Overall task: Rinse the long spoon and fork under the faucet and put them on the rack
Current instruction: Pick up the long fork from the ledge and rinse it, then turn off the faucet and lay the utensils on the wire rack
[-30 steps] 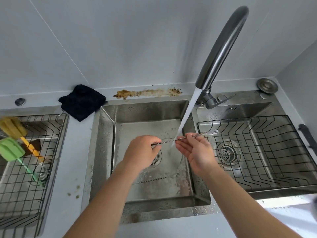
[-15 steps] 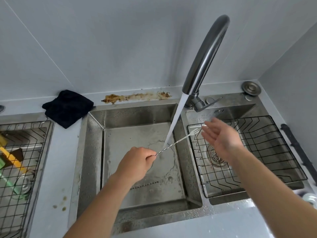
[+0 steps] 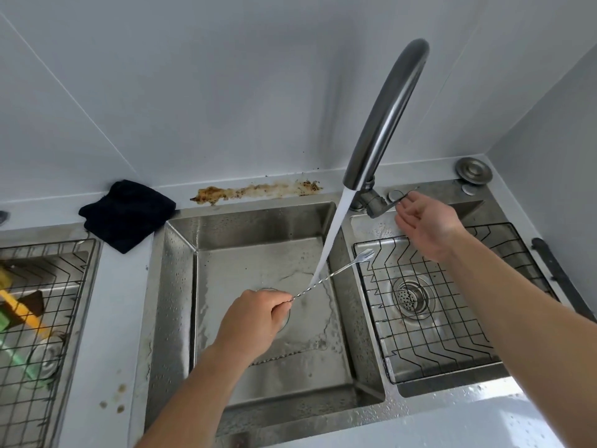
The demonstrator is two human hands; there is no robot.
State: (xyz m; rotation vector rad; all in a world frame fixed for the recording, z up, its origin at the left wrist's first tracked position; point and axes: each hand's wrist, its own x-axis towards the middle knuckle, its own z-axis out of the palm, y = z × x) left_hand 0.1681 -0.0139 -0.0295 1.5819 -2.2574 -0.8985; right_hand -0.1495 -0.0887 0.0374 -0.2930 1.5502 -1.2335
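We see the long fork (image 3: 336, 273), twisted shaft slanting up to the right, tines over the edge of the wire rack (image 3: 452, 305), its shaft crossing the water stream (image 3: 329, 240) from the faucet (image 3: 384, 118). The left hand (image 3: 258, 315) pinches its lower end above the sink (image 3: 181, 286). The right hand (image 3: 426, 221), fingers loosely curved, touches the faucet lever (image 3: 395, 202). A black cloth (image 3: 127, 215) lies behind.
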